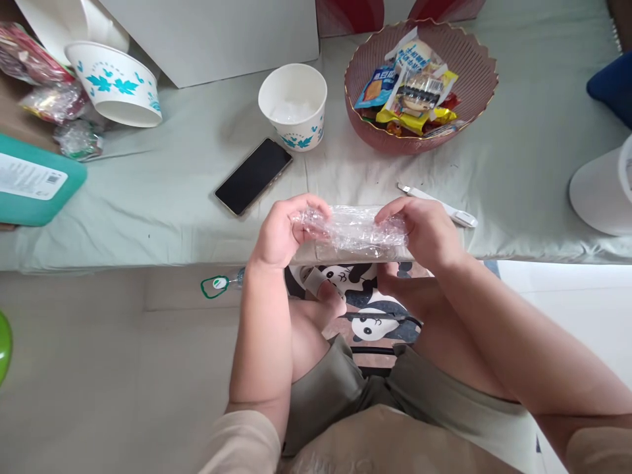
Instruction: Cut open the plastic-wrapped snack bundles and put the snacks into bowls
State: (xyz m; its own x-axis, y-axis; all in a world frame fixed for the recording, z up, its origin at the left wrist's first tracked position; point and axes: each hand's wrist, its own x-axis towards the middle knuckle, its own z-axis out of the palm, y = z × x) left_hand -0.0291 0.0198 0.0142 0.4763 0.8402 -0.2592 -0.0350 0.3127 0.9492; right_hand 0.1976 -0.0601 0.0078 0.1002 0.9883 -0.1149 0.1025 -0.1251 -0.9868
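Observation:
A crumpled clear plastic wrap [353, 230] is stretched between both hands at the near edge of the cloth-covered table [162, 197]. My left hand [281, 234] pinches its left end, fingers curled closed. The wrap's right end is gripped by my right hand [427, 234]. Just beyond the hands lie a black phone [253, 176] and a white pen-like stick [439, 205]. A white paper cup [293, 105] with blue leaf print stands behind the phone.
A pink ribbed bowl [474, 99] full of wrapped snacks sits at the back right. A second leaf-print bowl [116, 82], snack wrappers [54, 102] and a teal box [34, 181] are at the left. A white round object [602, 191] is at the right edge.

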